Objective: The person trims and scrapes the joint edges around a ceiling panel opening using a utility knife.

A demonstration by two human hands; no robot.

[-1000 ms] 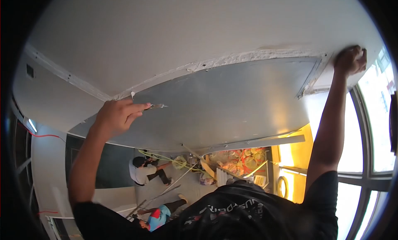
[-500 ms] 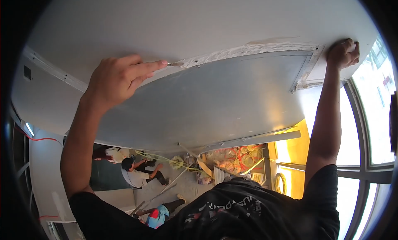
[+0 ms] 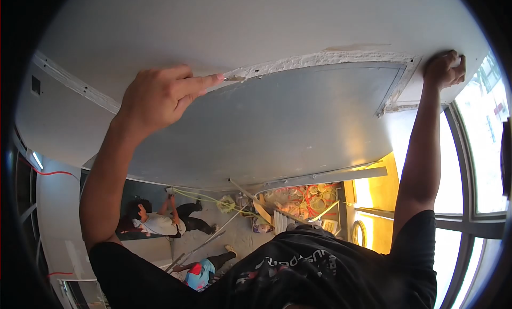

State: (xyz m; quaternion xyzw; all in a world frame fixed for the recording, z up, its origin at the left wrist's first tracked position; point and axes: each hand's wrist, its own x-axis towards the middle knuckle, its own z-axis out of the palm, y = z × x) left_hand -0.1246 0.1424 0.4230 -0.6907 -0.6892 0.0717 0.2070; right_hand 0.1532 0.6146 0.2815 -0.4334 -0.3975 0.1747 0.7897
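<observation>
My left hand (image 3: 162, 95) is closed around a small metal-tipped tool (image 3: 233, 78), its handle mostly hidden by the fingers. The tip lies at a rough white plaster strip (image 3: 314, 58) along the edge of the ceiling opening. My right hand (image 3: 444, 70) is at the pale ceiling panel (image 3: 256, 21), right of the strip's corner, with its fingers curled; whatever they may hold is hidden. Below the strip is a smooth grey panel (image 3: 277, 127).
Below, a person in a light shirt (image 3: 160, 223) is at the left, and another in a blue and red top (image 3: 200, 274) is nearer. Orange and yellow tangled material (image 3: 306, 199) lies on the floor. Windows (image 3: 482, 143) are at the right.
My left hand has risen from below the strip and moved right, bringing the tool tip to the plaster. My right hand has shifted slightly left. The people below have changed position.
</observation>
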